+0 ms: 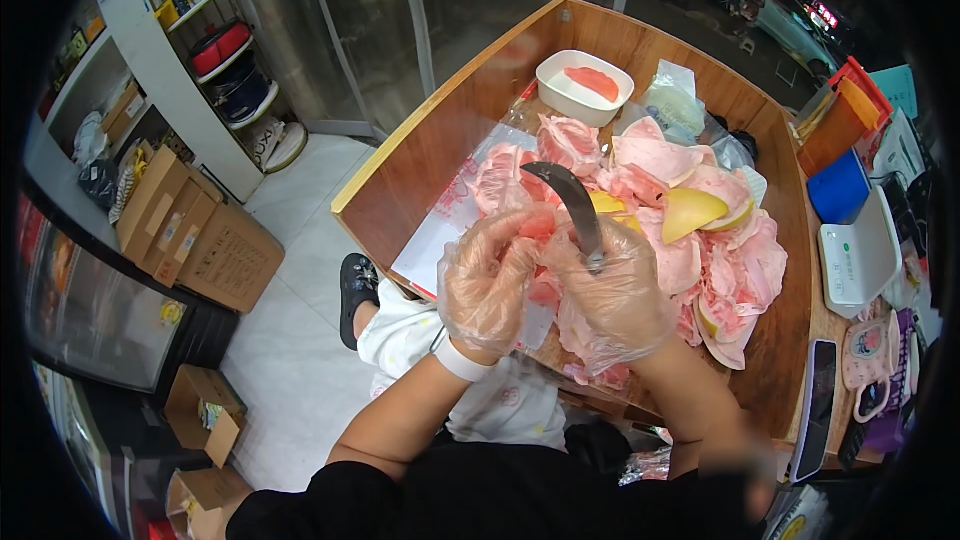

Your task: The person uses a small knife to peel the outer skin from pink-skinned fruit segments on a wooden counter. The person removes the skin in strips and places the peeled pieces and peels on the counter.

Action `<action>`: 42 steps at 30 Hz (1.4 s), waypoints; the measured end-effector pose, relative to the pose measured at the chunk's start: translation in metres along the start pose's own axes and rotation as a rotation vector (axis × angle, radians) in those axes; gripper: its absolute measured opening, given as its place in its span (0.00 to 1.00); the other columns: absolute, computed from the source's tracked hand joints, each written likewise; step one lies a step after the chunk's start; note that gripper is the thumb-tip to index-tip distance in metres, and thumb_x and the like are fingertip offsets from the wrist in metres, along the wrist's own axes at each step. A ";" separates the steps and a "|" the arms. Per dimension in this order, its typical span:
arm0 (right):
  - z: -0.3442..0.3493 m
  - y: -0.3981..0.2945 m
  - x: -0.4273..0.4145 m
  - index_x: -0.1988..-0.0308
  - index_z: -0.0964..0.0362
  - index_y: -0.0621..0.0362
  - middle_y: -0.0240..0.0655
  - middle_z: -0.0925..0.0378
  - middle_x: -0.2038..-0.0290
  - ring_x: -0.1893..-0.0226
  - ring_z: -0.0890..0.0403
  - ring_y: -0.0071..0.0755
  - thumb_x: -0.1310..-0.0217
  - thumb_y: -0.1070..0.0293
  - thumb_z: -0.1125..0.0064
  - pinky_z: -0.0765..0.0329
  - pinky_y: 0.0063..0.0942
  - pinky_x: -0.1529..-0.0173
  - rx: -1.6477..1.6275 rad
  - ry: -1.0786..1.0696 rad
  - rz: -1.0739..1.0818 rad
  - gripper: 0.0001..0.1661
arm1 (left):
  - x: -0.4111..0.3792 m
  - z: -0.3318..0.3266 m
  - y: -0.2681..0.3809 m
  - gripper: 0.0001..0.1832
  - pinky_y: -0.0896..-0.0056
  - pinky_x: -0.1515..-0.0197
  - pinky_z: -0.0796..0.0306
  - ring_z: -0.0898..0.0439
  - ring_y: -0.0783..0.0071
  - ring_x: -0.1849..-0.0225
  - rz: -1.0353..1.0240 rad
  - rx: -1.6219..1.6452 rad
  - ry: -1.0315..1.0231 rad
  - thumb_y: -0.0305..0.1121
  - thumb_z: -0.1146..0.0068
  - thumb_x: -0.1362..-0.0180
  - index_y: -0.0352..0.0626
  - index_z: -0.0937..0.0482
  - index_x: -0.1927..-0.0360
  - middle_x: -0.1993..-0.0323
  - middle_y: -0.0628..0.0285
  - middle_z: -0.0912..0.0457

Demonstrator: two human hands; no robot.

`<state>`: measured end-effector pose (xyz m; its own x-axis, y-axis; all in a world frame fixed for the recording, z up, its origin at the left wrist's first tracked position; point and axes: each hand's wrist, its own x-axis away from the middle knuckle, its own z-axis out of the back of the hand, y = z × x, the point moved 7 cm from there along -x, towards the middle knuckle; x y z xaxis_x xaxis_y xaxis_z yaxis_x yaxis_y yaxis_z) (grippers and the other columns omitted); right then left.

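Both my hands wear clear plastic gloves and meet above a pile of pomelo. Pinched in my left hand (480, 285) is a piece of pink pomelo flesh (537, 224). My right hand (619, 300) grips a small knife with a curved dark blade (571, 199), its tip pointing up and left; the fingers hide its handle. My right fingertips are close to the flesh too, but whether they touch it I cannot tell. Behind and right of the hands lie pomelo peels (686, 270) with pink pith and yellow rind. Peeled pomelo pulp (499, 178) rests beyond my left hand.
A white plastic tub (553, 94) holding one pomelo segment (592, 82) stands in the far corner. Wooden panels (457, 120) wall the table's far sides. On the right are a phone (814, 409), a white device (859, 255) and a pink mug (870, 352). Cardboard boxes (232, 262) stand left.
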<state>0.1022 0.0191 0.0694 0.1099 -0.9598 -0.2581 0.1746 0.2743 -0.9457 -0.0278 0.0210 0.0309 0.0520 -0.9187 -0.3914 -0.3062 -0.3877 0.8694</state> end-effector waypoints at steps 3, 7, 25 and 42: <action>0.000 0.002 -0.001 0.63 0.25 0.65 0.28 0.24 0.76 0.76 0.26 0.14 0.41 0.71 0.40 0.29 0.17 0.73 -0.028 -0.027 0.004 0.08 | 0.002 -0.002 0.006 0.10 0.71 0.55 0.28 0.20 0.67 0.60 -0.215 -0.220 0.013 0.23 0.50 0.40 0.33 0.23 0.55 0.58 0.52 0.19; 0.000 0.005 -0.003 0.62 0.25 0.65 0.28 0.24 0.75 0.76 0.27 0.13 0.40 0.70 0.40 0.29 0.16 0.73 -0.098 -0.071 -0.088 0.09 | 0.003 -0.008 0.016 0.11 0.67 0.55 0.28 0.19 0.59 0.60 -0.373 -0.349 -0.004 0.20 0.49 0.43 0.33 0.22 0.56 0.59 0.50 0.19; 0.027 0.021 -0.023 0.66 0.29 0.63 0.32 0.23 0.73 0.76 0.25 0.19 0.40 0.69 0.41 0.27 0.22 0.73 0.029 -0.040 -0.041 0.09 | 0.001 0.003 -0.031 0.13 0.75 0.56 0.29 0.22 0.76 0.63 0.299 0.201 -0.010 0.30 0.47 0.37 0.33 0.24 0.51 0.59 0.59 0.18; 0.061 0.044 -0.040 0.51 0.30 0.63 0.47 0.24 0.60 0.58 0.22 0.44 0.36 0.59 0.52 0.26 0.36 0.51 1.274 0.094 0.108 0.20 | -0.009 0.008 -0.035 0.27 0.61 0.38 0.34 0.28 0.66 0.42 0.497 0.856 -0.206 0.38 0.48 0.36 0.35 0.37 0.38 0.43 0.56 0.28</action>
<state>0.1650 0.0735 0.0499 0.1219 -0.9157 -0.3830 0.9836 0.1630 -0.0768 -0.0251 0.0434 0.0011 -0.4073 -0.8995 -0.1582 -0.8319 0.2939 0.4707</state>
